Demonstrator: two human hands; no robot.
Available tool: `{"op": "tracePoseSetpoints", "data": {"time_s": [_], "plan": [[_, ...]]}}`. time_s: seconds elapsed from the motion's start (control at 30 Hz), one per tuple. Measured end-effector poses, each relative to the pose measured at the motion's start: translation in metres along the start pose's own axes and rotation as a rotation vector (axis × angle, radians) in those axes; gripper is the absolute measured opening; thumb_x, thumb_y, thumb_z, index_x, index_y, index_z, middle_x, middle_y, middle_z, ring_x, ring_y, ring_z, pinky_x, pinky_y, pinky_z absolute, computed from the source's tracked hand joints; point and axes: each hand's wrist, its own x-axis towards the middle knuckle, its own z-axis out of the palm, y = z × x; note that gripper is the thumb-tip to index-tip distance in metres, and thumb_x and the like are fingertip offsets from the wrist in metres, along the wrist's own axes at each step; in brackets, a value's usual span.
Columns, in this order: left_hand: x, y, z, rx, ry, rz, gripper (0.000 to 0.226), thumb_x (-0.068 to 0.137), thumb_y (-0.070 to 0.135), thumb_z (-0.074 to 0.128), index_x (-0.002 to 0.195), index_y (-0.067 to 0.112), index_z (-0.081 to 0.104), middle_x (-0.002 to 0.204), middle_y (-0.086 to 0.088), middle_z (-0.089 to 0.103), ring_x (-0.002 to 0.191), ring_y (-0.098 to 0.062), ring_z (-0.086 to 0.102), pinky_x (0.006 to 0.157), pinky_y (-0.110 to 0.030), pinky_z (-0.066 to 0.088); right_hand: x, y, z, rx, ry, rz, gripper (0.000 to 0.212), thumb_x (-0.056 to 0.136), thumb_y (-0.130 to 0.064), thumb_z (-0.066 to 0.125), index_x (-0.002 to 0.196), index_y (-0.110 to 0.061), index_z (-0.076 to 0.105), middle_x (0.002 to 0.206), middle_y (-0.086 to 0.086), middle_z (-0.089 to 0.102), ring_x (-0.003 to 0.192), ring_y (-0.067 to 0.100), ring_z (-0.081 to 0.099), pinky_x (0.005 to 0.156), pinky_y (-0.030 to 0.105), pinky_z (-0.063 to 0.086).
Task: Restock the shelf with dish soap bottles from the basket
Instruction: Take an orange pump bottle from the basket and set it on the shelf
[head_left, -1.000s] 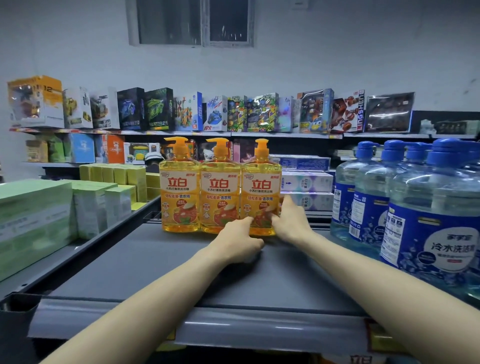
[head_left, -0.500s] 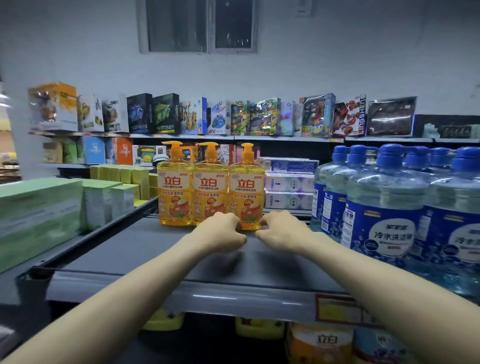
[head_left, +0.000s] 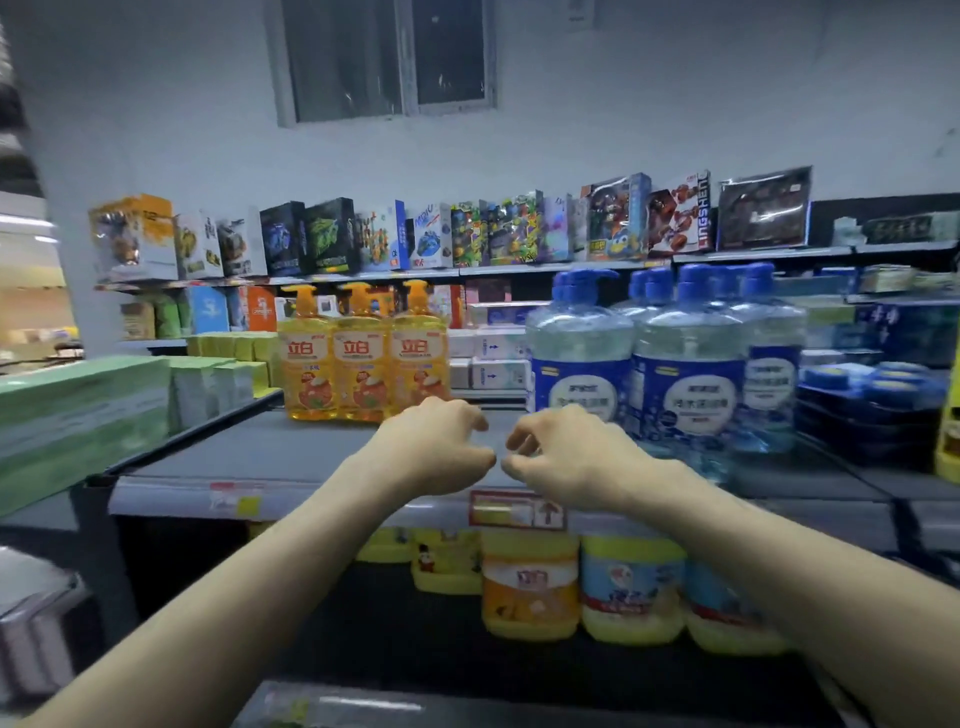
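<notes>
I'm seeing left hand (head_left: 434, 447) & right hand (head_left: 566, 454) hovering w/ fingers loosely curled, holding nothing; three dish soap bottles (head_left: 363, 358) standing at 11 o'clock on the shelf (head_left: 291, 457).

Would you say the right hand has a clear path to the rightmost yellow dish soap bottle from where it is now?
Probably yes. The right hand is empty, and only bare shelf lies between it and the rightmost yellow bottle; the blue-capped bottles stand off to the right.
</notes>
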Motion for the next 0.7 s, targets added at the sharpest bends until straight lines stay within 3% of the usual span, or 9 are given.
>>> {"op": "tracePoseSetpoints", "data": {"time_s": [0.13, 0.3, 0.43, 0.6, 0.7], "plan": [[-0.030, 0.083, 0.021, -0.014, -0.030, 0.072, 0.053, 0.094, 0.052, 0.061, 0.143, 0.033, 0.062, 0.138, -0.001, 0.067, 0.122, -0.025, 0.064, 0.100, -0.048, 0.058, -0.072, 0.056, -0.024, -0.069, 0.048, 0.051, 0.045, 0.094, -0.063, 0.056, 0.127, -0.036, 0.067, 0.124, -0.008, 0.072, 0.112, 0.019, 0.067, 0.089, 0.041, 0.055], [-0.046, 0.188, 0.067, 0.034, -0.047, 0.202, 0.042, 0.095, 0.049, 0.055, 0.132, 0.033, 0.064, 0.127, -0.003, 0.069, 0.110, -0.027, 0.067, 0.092, -0.044, 0.059, -0.165, 0.140, -0.039, -0.214, 0.084, 0.183, 0.047, 0.088, -0.066, 0.048, 0.121, -0.036, 0.064, 0.116, -0.001, 0.071, 0.106, 0.029, 0.067, 0.080, 0.041, 0.049], [-0.048, 0.271, 0.116, 0.032, -0.123, 0.333, 0.046, 0.095, 0.049, 0.055, 0.138, 0.033, 0.062, 0.136, -0.007, 0.066, 0.121, -0.033, 0.064, 0.094, -0.041, 0.054, -0.239, 0.213, -0.042, -0.265, 0.044, 0.345, 0.042, 0.095, -0.064, 0.049, 0.125, -0.037, 0.061, 0.118, 0.000, 0.070, 0.107, 0.030, 0.067, 0.075, 0.041, 0.043], [-0.043, 0.369, 0.179, 0.079, -0.256, 0.519, 0.039, 0.098, 0.048, 0.054, 0.129, 0.028, 0.063, 0.123, -0.006, 0.069, 0.107, -0.032, 0.067, 0.074, -0.036, 0.048, -0.331, 0.288, -0.039, -0.290, 0.006, 0.579, 0.043, 0.099, -0.063, 0.046, 0.127, -0.032, 0.059, 0.108, -0.002, 0.069, 0.093, 0.026, 0.067, 0.068, 0.038, 0.045], [-0.043, 0.426, 0.217, 0.027, -0.335, 0.613, 0.042, 0.100, 0.047, 0.052, 0.136, 0.029, 0.062, 0.127, -0.006, 0.066, 0.110, -0.033, 0.067, 0.075, -0.035, 0.044, -0.383, 0.325, -0.036, -0.294, 0.023, 0.721, 0.038, 0.098, -0.061, 0.048, 0.115, -0.029, 0.060, 0.109, 0.002, 0.070, 0.098, 0.031, 0.067, 0.070, 0.038, 0.040]]}}
